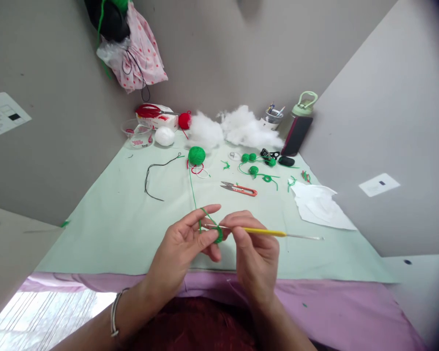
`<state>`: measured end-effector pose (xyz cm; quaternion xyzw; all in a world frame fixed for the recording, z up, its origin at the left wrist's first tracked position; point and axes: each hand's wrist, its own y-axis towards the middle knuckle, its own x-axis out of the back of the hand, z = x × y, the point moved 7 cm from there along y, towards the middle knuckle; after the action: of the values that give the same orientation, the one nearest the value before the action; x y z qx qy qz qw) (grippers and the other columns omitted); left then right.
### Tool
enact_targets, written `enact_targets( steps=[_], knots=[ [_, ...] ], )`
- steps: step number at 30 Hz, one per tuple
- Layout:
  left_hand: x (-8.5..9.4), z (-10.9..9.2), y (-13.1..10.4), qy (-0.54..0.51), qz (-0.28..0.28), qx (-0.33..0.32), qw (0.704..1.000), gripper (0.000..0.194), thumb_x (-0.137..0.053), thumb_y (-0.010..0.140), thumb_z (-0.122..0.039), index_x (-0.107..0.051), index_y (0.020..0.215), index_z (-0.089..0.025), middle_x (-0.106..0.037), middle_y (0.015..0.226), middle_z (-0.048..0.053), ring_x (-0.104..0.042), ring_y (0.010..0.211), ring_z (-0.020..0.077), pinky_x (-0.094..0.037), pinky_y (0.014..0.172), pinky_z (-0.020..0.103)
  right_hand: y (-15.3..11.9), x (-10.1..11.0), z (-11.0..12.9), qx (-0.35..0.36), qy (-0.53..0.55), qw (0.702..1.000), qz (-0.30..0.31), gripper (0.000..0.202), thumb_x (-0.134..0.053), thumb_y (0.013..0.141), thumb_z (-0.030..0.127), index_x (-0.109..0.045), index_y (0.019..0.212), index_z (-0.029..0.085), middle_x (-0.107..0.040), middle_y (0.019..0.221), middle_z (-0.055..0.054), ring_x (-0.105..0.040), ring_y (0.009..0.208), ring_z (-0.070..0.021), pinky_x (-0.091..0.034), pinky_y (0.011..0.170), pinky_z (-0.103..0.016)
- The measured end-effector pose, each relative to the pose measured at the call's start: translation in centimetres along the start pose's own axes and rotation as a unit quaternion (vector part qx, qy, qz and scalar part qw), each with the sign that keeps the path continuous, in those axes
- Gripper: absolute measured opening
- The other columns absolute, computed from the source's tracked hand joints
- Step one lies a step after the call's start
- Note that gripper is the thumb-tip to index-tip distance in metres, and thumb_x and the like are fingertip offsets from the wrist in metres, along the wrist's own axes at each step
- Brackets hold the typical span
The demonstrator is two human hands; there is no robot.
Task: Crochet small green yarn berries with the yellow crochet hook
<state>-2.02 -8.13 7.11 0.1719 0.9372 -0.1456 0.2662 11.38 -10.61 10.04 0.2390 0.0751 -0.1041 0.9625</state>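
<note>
Near the front of the table my left hand (186, 241) pinches a small green crochet piece (219, 235) between thumb and fingers. Green yarn runs over its raised index finger and back to a green yarn ball (196, 156). My right hand (256, 248) grips a crochet hook (265, 231) with a yellow handle and metal ends. The hook's left tip lies at the green piece, close to the strand; whether it passes through a stitch is too small to tell. Beyond my hands lie orange-handled thread snips (239, 189), apart from both.
White stuffing (247, 126) sits at the back beside a red yarn ball (185, 120) and a white yarn ball (164, 136). Small green crocheted balls (253, 170) lie right of centre. A bottle (300, 109), a phone (297, 136) and white paper (320, 207) are on the right.
</note>
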Motion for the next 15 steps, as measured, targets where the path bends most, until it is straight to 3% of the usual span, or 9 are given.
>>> enact_targets(
  steps=[2, 7, 15],
  knots=[
    [-0.1, 0.2, -0.1, 0.014, 0.0, -0.018, 1.0, 0.038, -0.084, 0.086, -0.026, -0.077, 0.124, -0.032, -0.064, 0.087, -0.005, -0.07, 0.069, 0.0076, -0.056, 0.07, 0.02, -0.1, -0.1, -0.1, 0.009, -0.025, 1.0, -0.006, 0.016, -0.067, 0.1, 0.02, -0.081, 0.099, 0.027, -0.075, 0.092, -0.003, -0.067, 0.09, -0.0167, -0.055, 0.079, -0.03],
    [0.3, 0.2, -0.1, 0.002, -0.015, -0.021, 1.0, 0.047, -0.088, 0.082, -0.023, -0.076, 0.127, -0.031, -0.065, 0.089, -0.004, -0.066, 0.078, 0.0087, -0.056, 0.073, 0.02, 0.0, 0.4, -1.4, -0.04, 0.022, 0.999, -0.008, 0.015, -0.066, 0.101, 0.024, -0.081, 0.099, 0.027, -0.073, 0.089, -0.001, -0.064, 0.073, -0.0128, -0.053, 0.069, -0.028],
    [0.9, 0.0, -0.2, 0.049, -0.017, -0.024, 0.998, 0.042, -0.085, 0.086, -0.029, -0.077, 0.126, -0.032, -0.068, 0.088, -0.003, -0.066, 0.092, 0.0125, -0.05, 0.09, 0.024, 0.3, 0.4, -1.7, -0.052, 0.103, 0.993, -0.006, 0.015, -0.065, 0.101, 0.027, -0.079, 0.096, 0.024, -0.073, 0.088, -0.001, -0.065, 0.072, -0.0112, -0.055, 0.068, -0.025]
  ],
)
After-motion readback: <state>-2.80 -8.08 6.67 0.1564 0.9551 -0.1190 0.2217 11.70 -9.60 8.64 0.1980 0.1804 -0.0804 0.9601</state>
